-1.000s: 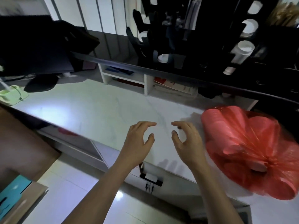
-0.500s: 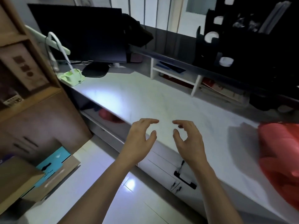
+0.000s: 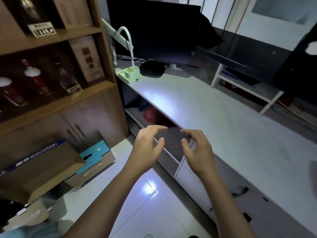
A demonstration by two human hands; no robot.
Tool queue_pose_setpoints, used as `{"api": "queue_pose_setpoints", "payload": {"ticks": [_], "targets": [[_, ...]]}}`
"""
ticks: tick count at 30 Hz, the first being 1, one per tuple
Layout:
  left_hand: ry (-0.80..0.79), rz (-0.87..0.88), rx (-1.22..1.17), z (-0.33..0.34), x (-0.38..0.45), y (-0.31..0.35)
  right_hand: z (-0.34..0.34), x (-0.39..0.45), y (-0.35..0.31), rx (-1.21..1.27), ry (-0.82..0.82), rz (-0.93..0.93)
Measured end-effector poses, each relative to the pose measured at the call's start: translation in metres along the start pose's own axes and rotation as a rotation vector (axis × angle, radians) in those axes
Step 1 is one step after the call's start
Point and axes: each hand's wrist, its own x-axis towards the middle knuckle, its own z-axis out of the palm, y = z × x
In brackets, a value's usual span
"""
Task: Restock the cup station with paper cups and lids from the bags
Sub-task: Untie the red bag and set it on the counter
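A dim room with a glossy tiled floor point(image 3: 147, 208) holds a long white desk point(image 3: 214, 115) running from the far left corner toward the near right. At its far end sits a black monitor point(image 3: 154, 30), with a pale green lamp base point(image 3: 130, 75) and its white gooseneck beside a dark rounded object point(image 3: 152, 69). A white shelf riser point(image 3: 247, 86) stands on the desk further right. Under the desk, in an open compartment, something red point(image 3: 151, 112) lies in shadow; what it is cannot be told. To the left stands a wooden cabinet point(image 3: 56, 93) with bottles point(image 3: 39, 79) on its shelves, and on the floor before it rest a cardboard box point(image 3: 39, 167) and a teal-topped box point(image 3: 93, 158).

Both bare forearms reach forward over the floor, just in front of the desk's edge. The left hand point(image 3: 147, 148) and the right hand point(image 3: 197, 150) face each other, near but apart, each with fingers loosely curved and spread, thumbs out, holding nothing. No paper cups, lids or bags can be made out in this view.
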Motion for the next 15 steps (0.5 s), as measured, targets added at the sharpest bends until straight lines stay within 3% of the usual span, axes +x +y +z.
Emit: {"api": "queue_pose_setpoints", "payload": {"ticks": [15], "targets": [[0.117, -0.26, 0.066, -0.066, 0.016, -0.098, 0.128, 0.061, -0.028, 0.046, -0.253, -0.08]]}}
